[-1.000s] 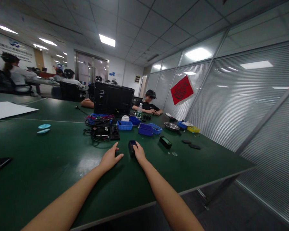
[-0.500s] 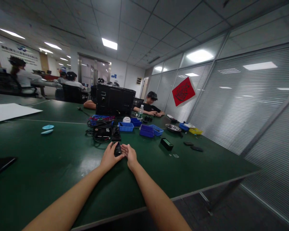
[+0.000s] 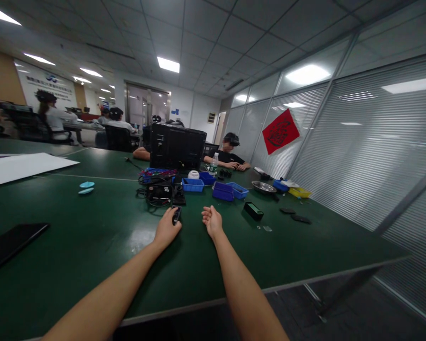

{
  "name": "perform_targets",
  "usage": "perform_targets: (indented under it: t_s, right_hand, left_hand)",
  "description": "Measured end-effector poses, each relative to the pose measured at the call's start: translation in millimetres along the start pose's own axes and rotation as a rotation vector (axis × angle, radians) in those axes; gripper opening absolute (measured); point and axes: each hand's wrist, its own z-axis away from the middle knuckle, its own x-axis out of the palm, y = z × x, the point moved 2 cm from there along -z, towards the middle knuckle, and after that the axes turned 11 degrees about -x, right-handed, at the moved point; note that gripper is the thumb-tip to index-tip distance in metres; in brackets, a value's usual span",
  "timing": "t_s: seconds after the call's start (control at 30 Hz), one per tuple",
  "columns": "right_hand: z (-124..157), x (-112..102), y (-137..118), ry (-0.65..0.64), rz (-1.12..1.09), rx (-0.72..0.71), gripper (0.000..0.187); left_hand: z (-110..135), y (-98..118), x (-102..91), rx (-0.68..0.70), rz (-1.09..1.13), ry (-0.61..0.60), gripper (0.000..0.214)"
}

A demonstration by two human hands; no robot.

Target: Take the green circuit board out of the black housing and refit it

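My left hand (image 3: 167, 228) is closed around a small dark object with a shiny face (image 3: 176, 216), held just in front of a black stand-like item (image 3: 178, 194). Most of that object hides behind the fingers, so its kind is unclear. To the right, apart from it, my right hand (image 3: 213, 221) is turned partly palm-up over the green table (image 3: 188, 265). Its fingers are loosely bent, and nothing shows in them. Beyond my left hand lies a black boxy device with cables (image 3: 159, 191).
Blue bins (image 3: 192, 185), a baseball (image 3: 193, 174), a water bottle (image 3: 213, 164) and a black monitor (image 3: 177, 147) stand behind. A black box with a green top (image 3: 253, 211) and a metal bowl (image 3: 264, 187) are at right. Another person (image 3: 230, 154) sits across.
My right hand has drawn away to the right from my left hand and the dark object. My left hand keeps its hold. The view has swung slightly left.
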Motion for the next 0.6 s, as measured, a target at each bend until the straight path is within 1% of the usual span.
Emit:
perform_targets:
  t_s: [0.1, 0.2, 0.33, 0.4, 0.6]
  right_hand:
    - [-9, -12, -4, 0.083, -0.018, -0.033, 0.023]
    - [-15, -20, -6, 0.126, -0.035, -0.069, 0.018]
    - [-20, -24, -6, 0.104, -0.008, -0.089, 0.008]
    - [-21, -25, -5, 0.083, 0.030, -0.097, 0.008]
    - [-19, -24, -4, 0.048, 0.075, -0.134, 0.011]
  left_hand:
    - [2, 0, -6.0, -0.021, 0.013, 0.007, 0.049]
    - [6, -1, -11.7, -0.040, 0.013, 0.036, 0.047]
    - [10, -8, -20.4, -0.041, 0.002, 0.088, 0.045]
    - [12, -12, -27.3, -0.056, -0.020, 0.112, 0.045]
    - [9, -33, -59.0, -0.138, -0.116, 0.159, 0.045]
